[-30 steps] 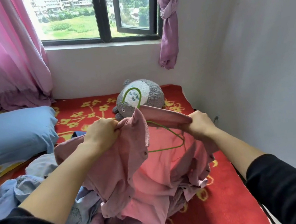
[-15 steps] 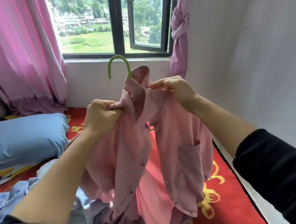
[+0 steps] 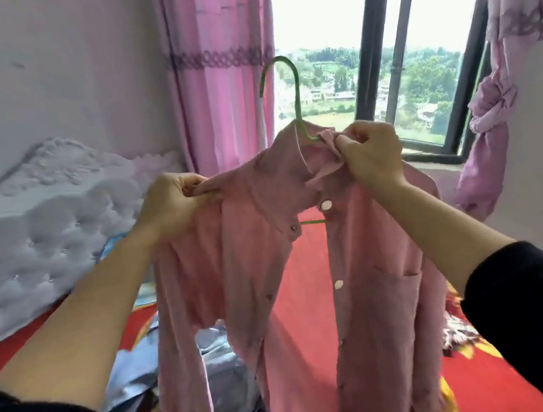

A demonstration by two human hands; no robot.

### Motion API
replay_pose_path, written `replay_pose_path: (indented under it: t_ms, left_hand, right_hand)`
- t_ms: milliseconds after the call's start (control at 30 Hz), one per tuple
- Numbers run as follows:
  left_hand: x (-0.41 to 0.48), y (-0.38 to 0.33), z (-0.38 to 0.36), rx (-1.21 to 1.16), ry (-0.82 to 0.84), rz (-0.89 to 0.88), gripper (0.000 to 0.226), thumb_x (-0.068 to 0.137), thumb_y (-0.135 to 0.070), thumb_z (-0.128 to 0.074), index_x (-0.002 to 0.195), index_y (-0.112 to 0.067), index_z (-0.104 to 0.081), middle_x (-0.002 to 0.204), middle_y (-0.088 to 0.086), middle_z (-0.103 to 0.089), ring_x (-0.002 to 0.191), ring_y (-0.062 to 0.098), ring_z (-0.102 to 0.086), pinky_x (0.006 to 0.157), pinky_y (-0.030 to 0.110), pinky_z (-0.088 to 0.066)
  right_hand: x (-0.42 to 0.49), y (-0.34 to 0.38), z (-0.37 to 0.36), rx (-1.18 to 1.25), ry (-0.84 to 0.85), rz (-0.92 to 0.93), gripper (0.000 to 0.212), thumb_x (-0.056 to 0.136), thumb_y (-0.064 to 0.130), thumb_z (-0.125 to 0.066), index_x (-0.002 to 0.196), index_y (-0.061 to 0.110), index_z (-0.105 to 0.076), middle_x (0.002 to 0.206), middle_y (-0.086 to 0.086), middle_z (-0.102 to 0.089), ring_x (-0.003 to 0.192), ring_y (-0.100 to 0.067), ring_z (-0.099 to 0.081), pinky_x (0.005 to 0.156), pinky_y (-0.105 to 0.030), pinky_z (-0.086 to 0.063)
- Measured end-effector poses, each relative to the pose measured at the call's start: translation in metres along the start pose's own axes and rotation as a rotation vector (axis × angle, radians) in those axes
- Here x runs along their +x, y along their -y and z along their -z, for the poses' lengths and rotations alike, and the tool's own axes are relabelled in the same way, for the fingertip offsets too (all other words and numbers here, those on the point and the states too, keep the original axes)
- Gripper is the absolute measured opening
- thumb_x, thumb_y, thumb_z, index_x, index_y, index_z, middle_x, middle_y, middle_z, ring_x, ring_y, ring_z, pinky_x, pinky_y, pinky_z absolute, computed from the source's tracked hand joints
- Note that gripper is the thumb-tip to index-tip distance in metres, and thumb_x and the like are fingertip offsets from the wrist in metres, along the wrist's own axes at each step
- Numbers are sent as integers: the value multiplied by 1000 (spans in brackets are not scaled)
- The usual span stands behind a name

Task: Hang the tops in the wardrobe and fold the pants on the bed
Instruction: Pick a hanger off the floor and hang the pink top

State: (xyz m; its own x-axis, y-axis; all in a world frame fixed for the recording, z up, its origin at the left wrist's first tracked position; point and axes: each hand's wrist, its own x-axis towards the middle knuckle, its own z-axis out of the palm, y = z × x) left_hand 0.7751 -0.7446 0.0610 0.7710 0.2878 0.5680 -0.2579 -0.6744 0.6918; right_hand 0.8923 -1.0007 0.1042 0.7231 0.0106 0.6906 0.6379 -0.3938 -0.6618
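Pink soft-woven shirt (image 3: 359,280) hangs open-fronted, held up over the red bed (image 3: 302,264). Left hand (image 3: 173,205) pinches the shoulder cloth and right hand (image 3: 372,154) clamps the collar, probably seating it on the thin green wire hanger (image 3: 297,98). Crumpled denim (image 3: 136,372) lies below, window (image 3: 391,51) beyond.

Both arms stretched forward, forearms bare; the left hand (image 3: 173,201) pinched the pink shirt (image 3: 371,296) at its shoulder, fingers curled; the right hand (image 3: 372,154), slightly higher, gripped the collar.
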Motion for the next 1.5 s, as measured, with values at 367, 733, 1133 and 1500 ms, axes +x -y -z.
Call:
replay_pose_path:
  t_ms: [367, 733, 1133, 1500]
  left_hand:
    - [-91, -34, 167, 397, -861, 39, 15, 80, -32, -65, 77, -18, -63, 83, 1, -61, 83, 20, -55, 75, 31, -42]
    - [-197, 25, 342, 676, -809, 379, 24, 84, -40, -65, 76, -17, -66, 72, -5, -63, 80, 21, -58, 86, 38, -40]
    - [-308, 100, 521, 828, -726, 521, 29, 91, -38, -56, 73, -16, -63, 65, -4, -60, 70, 20, -56, 73, 36, -40]
    - [-394, 146, 651, 1051, -990, 553, 12, 82, -42, -66, 83, -31, -65, 83, -15, -49, 89, 16, -53, 81, 36, -37]
  right_hand:
    - [-24, 155, -101, 538, 216, 142, 13, 75, 20, -63, 75, 31, -69, 69, 15, -67, 73, -5, -60, 77, -36, -47]
    - [-124, 281, -242, 702, 694, 70, 13, 64, 21, -83, 64, 33, -76, 69, 4, -73, 63, -9, -64, 65, -27, -58]
    - [-272, 431, -374, 911, 1057, 101, 19, 72, 8, -76, 82, 24, -77, 76, 6, -75, 71, -2, -68, 65, -19, -53]
    - [-383, 593, -466, 500, 1124, 794, 23, 89, 18, -60, 70, 28, -52, 59, 11, -46, 56, -5, -42, 52, -24, -31]
